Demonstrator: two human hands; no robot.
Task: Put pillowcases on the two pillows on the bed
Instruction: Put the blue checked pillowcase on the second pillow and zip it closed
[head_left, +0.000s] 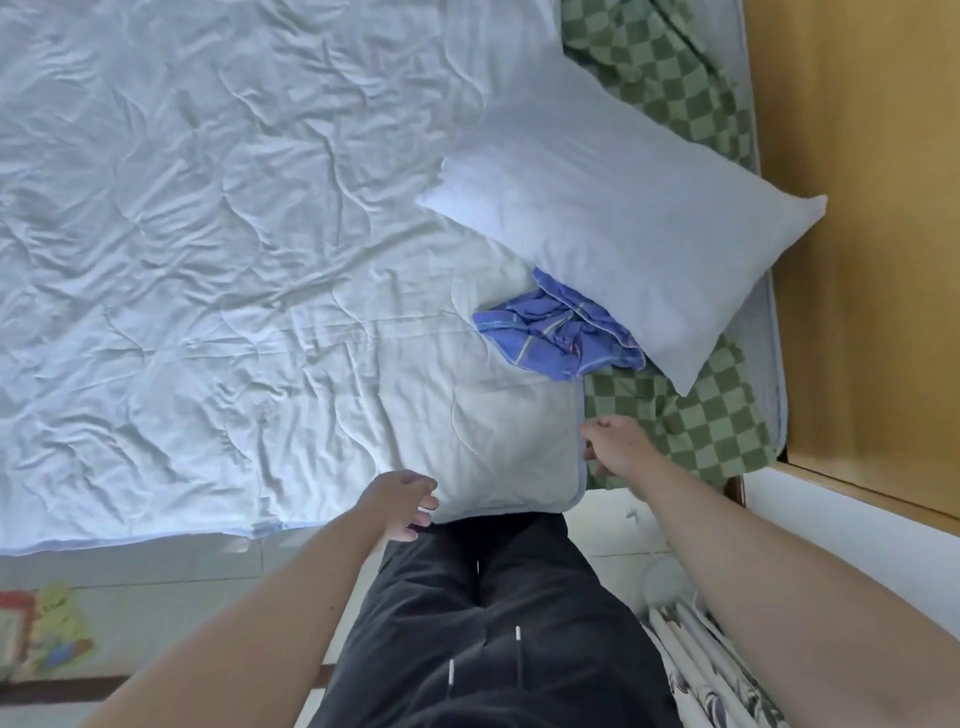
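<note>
Your left hand (402, 501) hovers relaxed, fingers loose, at the white quilt's (208, 260) near edge, lower centre; your right hand (610, 447) pinches its corner; the bare white pillow (623, 223) lies upper right, touching the crumpled blue checked pillowcase (556, 332) mid-frame.

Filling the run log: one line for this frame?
left hand: open, at quilt corner | right hand: pinching quilt edge | pillow: bare | blue pillowcase: crumpled, untouched
</note>
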